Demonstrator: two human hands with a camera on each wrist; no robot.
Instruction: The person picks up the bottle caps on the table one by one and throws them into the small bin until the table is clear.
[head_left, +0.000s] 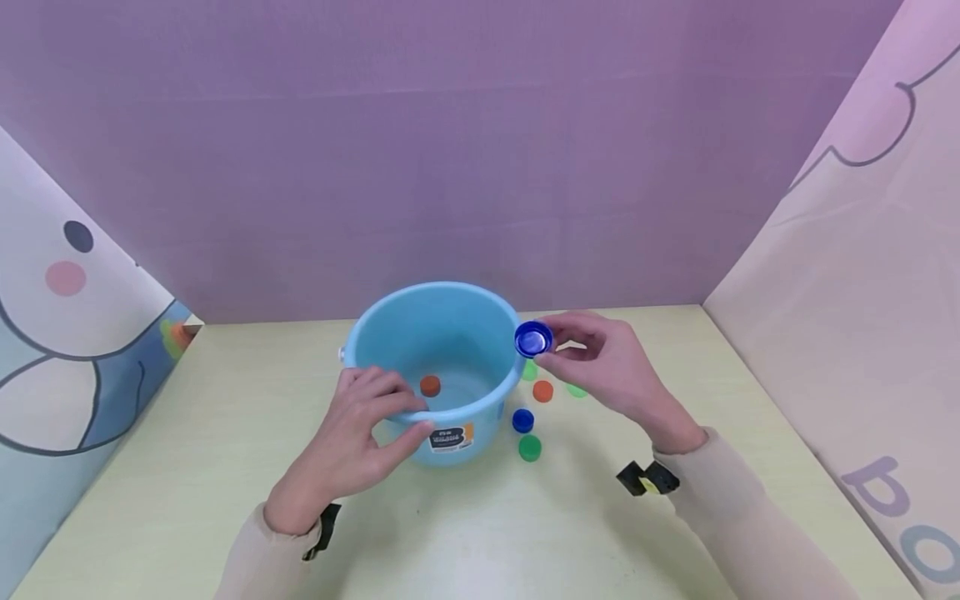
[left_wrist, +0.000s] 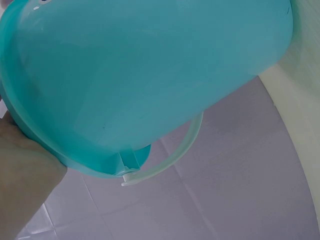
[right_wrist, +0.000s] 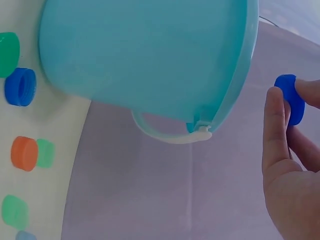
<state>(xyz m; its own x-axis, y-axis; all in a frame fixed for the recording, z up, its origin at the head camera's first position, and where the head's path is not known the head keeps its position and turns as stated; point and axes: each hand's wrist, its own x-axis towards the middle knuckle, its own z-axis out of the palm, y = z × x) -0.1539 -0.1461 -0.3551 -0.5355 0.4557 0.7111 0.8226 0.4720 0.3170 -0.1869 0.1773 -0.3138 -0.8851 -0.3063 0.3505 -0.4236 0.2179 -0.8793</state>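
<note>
A light blue bucket [head_left: 442, 321] stands upright on the table, with an orange bottle cap [head_left: 430, 386] on its floor inside. My left hand [head_left: 360, 437] grips the bucket's near rim, fingers over the inside and thumb along the outside. Between thumb and fingers, my right hand [head_left: 603, 358] pinches a dark blue bottle cap [head_left: 534, 339], held up at the right side of the rim with its hollow side facing me. In the right wrist view this blue cap [right_wrist: 291, 100] shows edge-on, apart from the bucket wall [right_wrist: 145, 55].
Right of the bucket, several loose caps lie on the table [head_left: 480, 533]: a blue cap [head_left: 522, 421], a green cap [head_left: 530, 448], an orange cap [head_left: 543, 391] and light green caps [head_left: 577, 390]. The bucket's white handle [right_wrist: 170, 138] hangs at the far side. Purple cloth [head_left: 465, 167] rises behind.
</note>
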